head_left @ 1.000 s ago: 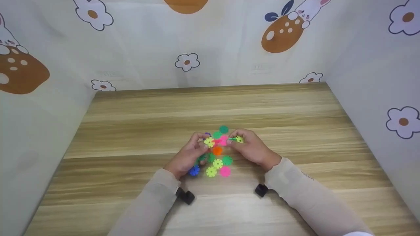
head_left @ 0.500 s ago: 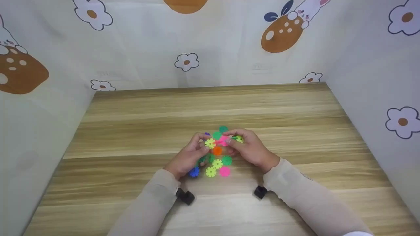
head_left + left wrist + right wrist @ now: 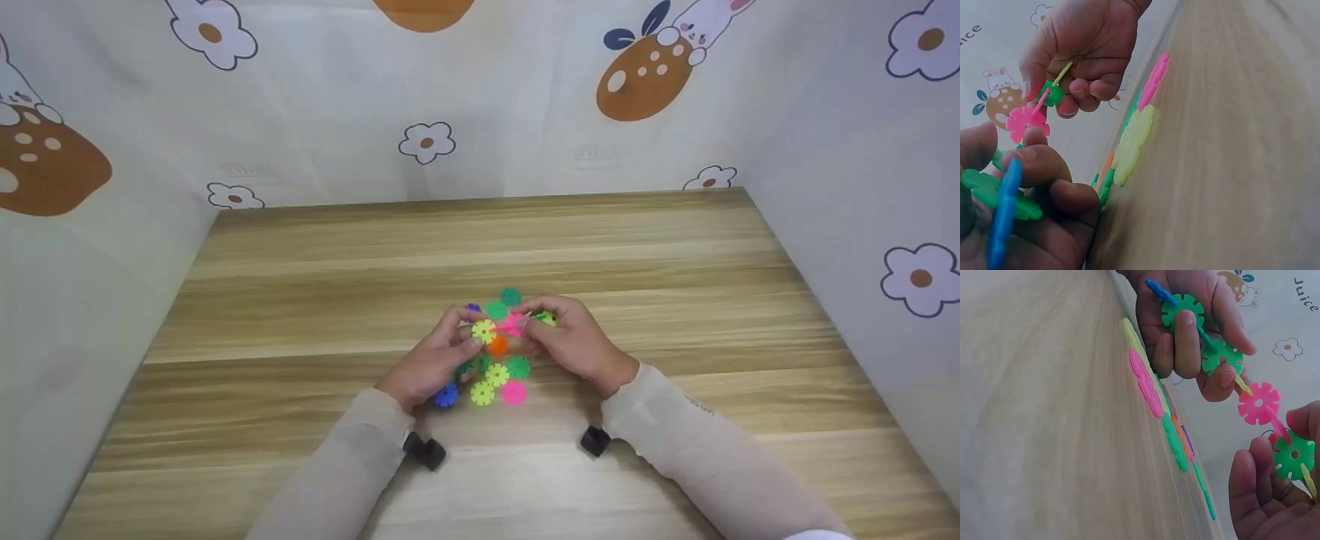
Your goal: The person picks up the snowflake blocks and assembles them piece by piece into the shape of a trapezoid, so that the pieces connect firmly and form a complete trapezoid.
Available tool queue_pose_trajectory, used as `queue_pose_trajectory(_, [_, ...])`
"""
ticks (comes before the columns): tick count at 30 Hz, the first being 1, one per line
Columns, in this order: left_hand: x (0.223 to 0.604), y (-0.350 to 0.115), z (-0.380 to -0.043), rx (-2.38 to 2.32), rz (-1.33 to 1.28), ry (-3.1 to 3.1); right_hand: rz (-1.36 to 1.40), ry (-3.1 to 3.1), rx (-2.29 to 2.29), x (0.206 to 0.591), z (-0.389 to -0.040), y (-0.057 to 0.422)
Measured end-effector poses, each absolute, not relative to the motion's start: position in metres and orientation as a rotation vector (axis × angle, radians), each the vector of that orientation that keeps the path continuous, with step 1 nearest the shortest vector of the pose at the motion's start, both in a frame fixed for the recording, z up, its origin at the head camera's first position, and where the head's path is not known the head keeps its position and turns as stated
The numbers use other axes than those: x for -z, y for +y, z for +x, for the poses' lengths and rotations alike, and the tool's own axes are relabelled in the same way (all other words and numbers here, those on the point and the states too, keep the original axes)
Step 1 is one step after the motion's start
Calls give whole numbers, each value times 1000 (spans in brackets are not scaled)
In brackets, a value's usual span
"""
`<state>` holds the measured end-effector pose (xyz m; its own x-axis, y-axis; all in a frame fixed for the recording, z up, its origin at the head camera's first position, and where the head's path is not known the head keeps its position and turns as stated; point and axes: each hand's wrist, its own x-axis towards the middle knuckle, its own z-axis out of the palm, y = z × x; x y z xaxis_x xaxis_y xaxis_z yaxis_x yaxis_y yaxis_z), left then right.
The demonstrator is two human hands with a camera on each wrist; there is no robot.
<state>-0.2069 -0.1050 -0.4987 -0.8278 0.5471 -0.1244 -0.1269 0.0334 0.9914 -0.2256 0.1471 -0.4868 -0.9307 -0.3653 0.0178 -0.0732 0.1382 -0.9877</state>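
A chain of notched plastic discs hangs between both hands above the table. In the right wrist view, my left hand (image 3: 1185, 337) pinches a green disc (image 3: 1222, 354) of the chain. Another green disc (image 3: 1176, 310) and a blue disc (image 3: 1158, 291) trail beside its curled fingers. A yellow disc (image 3: 484, 331) and a pink disc (image 3: 1259, 403) follow in the stretch between the hands. At the other end my right hand (image 3: 577, 341) pinches the chain near a second pink disc and a green disc (image 3: 1292, 454), with a yellow disc (image 3: 1309, 481) attached beyond.
Loose discs lie flat on the wooden table (image 3: 300, 285) beneath and around the hands: a pink disc (image 3: 514, 392), a yellow disc (image 3: 482, 393), a green disc (image 3: 518, 367), an orange disc (image 3: 497, 346) and others. Patterned sheets (image 3: 322, 112) stand along the back and sides.
My right hand's fingertips have shifted slightly left along the chain, onto its pink part. My left hand and the yellow disc have moved slightly right and towards the body.
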Motion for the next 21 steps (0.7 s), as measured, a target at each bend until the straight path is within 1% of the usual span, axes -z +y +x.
queue_pose_trajectory(4, [499,-105,-207,-1850,395,1855,-400,2145,1882,486,-226,148])
queue_pose_trajectory(9, [500,-105,-207,-1896,421,1823,-346,2076,1881,486,-226,149])
queue_pose_trajectory(21, [500,-106,-208,-1872,394,1852,-413,2173,1867,485,-223,147])
